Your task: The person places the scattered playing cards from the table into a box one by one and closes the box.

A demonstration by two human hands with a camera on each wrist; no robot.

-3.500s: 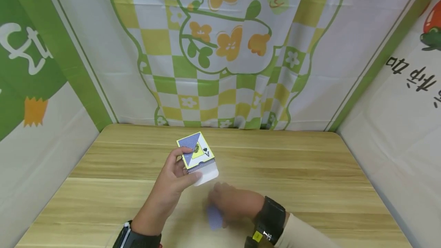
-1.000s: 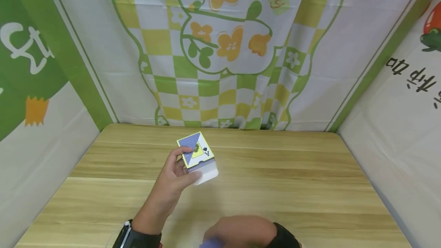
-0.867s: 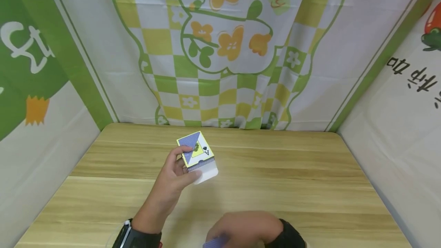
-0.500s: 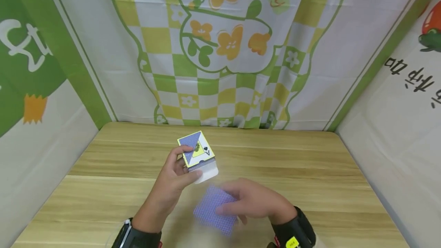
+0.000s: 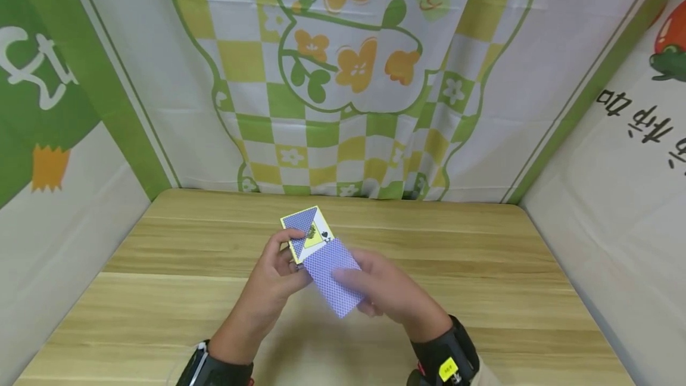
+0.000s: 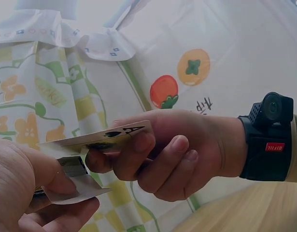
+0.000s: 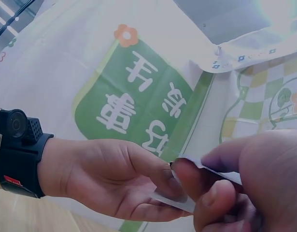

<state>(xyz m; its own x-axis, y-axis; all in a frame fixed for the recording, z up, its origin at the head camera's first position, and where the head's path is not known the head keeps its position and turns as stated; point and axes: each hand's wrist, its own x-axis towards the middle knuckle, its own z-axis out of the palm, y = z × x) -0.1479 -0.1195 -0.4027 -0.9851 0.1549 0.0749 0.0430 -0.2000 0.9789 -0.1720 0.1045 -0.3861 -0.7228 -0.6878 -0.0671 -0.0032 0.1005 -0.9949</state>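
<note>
My left hand [image 5: 265, 290] grips a small card box [image 5: 302, 225], blue-checked and white with a yellow border and a spade-ace print. Its open white flap [image 6: 73, 191] sticks out under my left thumb in the left wrist view. Between thumb and fingers, my right hand [image 5: 393, 288] pinches a playing card [image 5: 326, 270], blue patterned back up. Seen from the left wrist, the card's underside [image 6: 97, 140] bears an A and a spade. In the head view the card overlaps the box's open end, hiding the mouth and most of the flap.
Both hands are above a light wooden table [image 5: 471, 255]. A checked, flower-printed cloth [image 5: 348, 153] hangs along its back edge. Printed side panels, such as the right one [image 5: 595, 207], border the table. Each wrist wears a black camera strap [image 5: 450, 350].
From low at the near edge, my right hand has come up and forward with the playing card, which now overlaps the card box's open end. My left hand has kept its hold, almost still.
</note>
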